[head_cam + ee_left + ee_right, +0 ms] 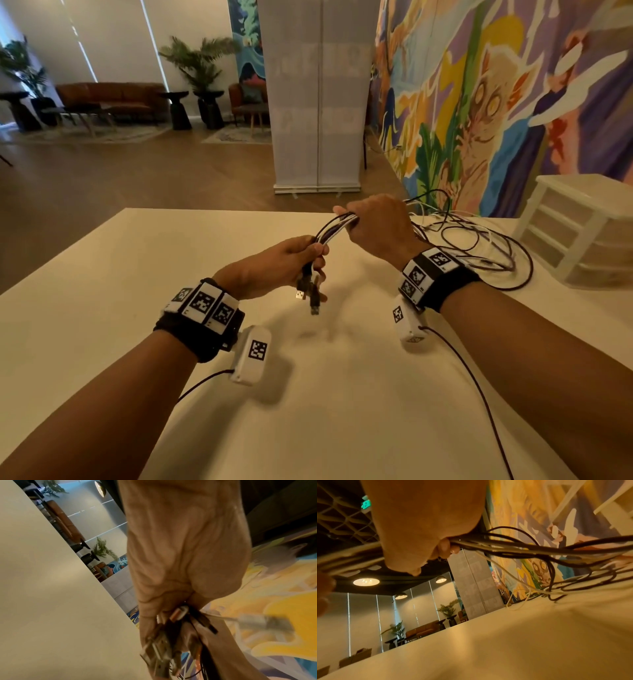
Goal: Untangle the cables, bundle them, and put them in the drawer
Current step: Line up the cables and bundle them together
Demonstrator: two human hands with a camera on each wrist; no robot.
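Observation:
Several black and white cables (pixel 334 229) run as one strand between my two hands above the white table (pixel 171 267). My left hand (pixel 291 263) grips them near their ends, and the plugs (pixel 310 293) hang below its fingers; the left wrist view shows those plugs (pixel 159 646) bunched in the fist. My right hand (pixel 373 222) is curled round the same strand farther back and higher. Behind it the loose cable lengths (pixel 479 246) lie in tangled loops on the table, which the right wrist view shows as cables (pixel 522 547) trailing from the fist. The white drawer unit (pixel 579 229) stands at the right with its drawers closed.
A painted mural wall (pixel 479 102) runs behind the table on the right. A white roll-up banner (pixel 318 102) stands on the floor past the table's far edge. Thin black leads (pixel 479 394) trail from the wrist cameras across the near table.

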